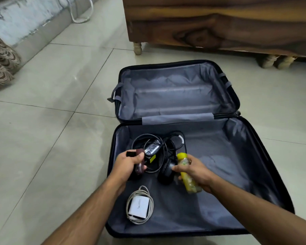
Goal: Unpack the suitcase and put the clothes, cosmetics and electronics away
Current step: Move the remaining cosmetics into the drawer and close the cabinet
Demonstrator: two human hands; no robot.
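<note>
**Lifting the cosmetics clear of the cables**

On the left, our left hand (129, 162) is curled round a dark maroon bottle (140, 162) with a black cap, held just above the near half of the open suitcase (254, 156). We should keep that bottle upright and raise it straight, because the black power adapter (152, 147) and its looped cable lie right beside it and could snag on a finger.

Below, near the suitcase's front edge, the white charger (138, 207) sits wrapped in its own cord, untouched; it looks like a job for a later trip.

In the middle, the black headphones (166, 170) lie between our two hands, so neither wrist should drag across them.

On the right, our right hand (196, 171) grips a yellow bottle (188, 175), tilted, cap pointing away from us. We judge the caps worth checking before carrying both off together. The far half of the suitcase holds nothing we can see.
</note>
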